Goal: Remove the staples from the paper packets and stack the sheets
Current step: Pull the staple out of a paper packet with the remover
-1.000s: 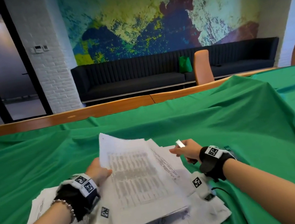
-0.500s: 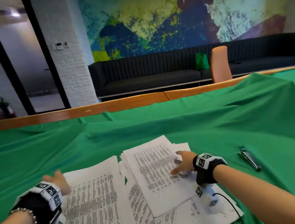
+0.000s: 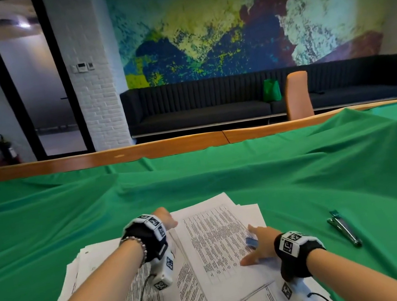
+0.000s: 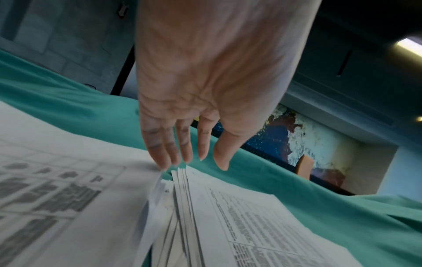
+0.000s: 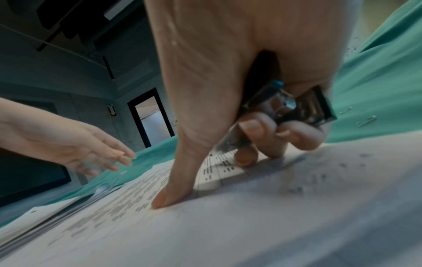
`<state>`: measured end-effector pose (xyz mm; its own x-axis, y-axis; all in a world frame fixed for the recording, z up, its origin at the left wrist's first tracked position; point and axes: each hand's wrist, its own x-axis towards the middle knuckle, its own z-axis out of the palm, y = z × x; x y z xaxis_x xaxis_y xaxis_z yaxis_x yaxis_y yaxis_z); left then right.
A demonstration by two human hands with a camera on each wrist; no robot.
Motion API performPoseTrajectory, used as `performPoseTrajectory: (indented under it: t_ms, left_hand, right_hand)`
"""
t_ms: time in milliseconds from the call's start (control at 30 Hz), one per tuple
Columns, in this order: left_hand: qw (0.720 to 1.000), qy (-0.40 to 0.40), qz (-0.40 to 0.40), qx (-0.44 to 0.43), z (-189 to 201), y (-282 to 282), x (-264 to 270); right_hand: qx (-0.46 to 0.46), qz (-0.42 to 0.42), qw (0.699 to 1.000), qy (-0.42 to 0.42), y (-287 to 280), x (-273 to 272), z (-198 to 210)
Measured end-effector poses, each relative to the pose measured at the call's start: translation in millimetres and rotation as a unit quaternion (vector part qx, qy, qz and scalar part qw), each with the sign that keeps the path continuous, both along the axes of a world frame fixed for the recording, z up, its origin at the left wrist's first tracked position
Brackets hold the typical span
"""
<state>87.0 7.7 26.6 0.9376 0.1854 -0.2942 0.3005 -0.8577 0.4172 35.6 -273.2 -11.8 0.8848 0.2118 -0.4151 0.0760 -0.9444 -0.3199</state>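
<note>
The raised white printed paper packet (image 3: 220,250) now lies flat on the green cloth (image 3: 304,184). The left hand (image 4: 194,101), fingers straight, reaches its corner; the right hand (image 5: 239,90) pins it, gripping the small metal staple remover (image 5: 297,106). Unstapling probably follows.

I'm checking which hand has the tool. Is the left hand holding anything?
No, the left hand is empty, its fingers straight and just touching the corner of the papers.
</note>
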Motion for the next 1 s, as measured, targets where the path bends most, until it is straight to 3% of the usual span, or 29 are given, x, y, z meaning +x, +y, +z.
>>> performPoseTrajectory:
  t_ms: [167,367,567,767,1000]
  left_hand:
    - [0.996,0.007,-0.023,0.084,-27,4,51]
    - [0.982,0.059,-0.066,0.166,-18,-4,52]
    - [0.990,0.010,-0.052,0.129,-45,1,92]
    - [0.991,-0.005,-0.040,0.124,-46,0,90]
    - [0.994,-0.081,-0.034,0.061,-44,-2,93]
  right_hand:
    - [0.015,-0.018,1.000,0.014,1,4,1]
    - [0.007,-0.033,0.999,0.020,6,13,9]
    - [-0.003,-0.047,0.998,0.031,8,18,9]
    - [-0.005,-0.054,0.998,0.033,6,20,9]
    - [0.014,-0.056,0.998,0.033,3,24,1]
